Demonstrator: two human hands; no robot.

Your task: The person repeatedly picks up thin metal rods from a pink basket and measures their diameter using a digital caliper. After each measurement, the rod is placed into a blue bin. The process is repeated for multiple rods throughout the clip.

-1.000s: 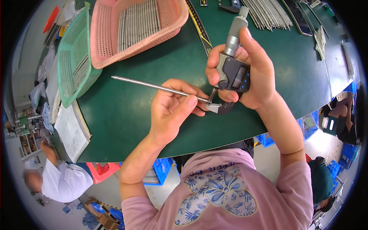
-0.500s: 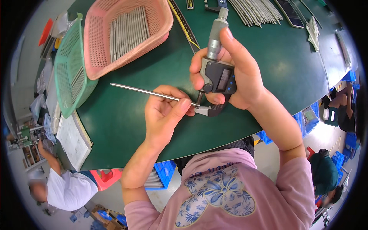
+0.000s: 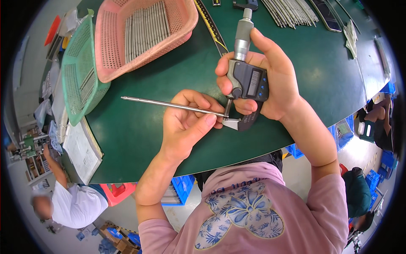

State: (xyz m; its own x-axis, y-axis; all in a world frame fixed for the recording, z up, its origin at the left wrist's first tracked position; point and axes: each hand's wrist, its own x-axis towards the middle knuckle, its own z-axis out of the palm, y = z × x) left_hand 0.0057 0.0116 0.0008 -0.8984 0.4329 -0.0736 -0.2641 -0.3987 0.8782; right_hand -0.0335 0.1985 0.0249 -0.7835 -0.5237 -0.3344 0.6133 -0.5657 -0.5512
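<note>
My left hand [image 3: 186, 122] pinches a thin metal rod [image 3: 160, 103] between thumb and fingers. The rod slants out to the left, and its right end sits at the jaw of a digital micrometer [image 3: 246, 80]. Wrapped round the micrometer's dark frame is my right hand [image 3: 277, 76], with the thumb up along the grey thimble. The small display faces up toward me. Whether the measuring faces touch the rod end I cannot tell.
A pink basket [image 3: 111, 63] of metal rods stands at the far left, beside a green basket [image 3: 69, 84]. A yellow-edged ruler [image 3: 210, 26], a bundle of rods [image 3: 292, 12] and a phone [image 3: 326, 16] lie at the back. An open notebook [image 3: 82, 154] rests at the left edge. Other people sit at both sides.
The micrometer and my right hand have shifted slightly to the right, with the display turned more upright. The rod has moved a little with them, its end still at the jaw.
</note>
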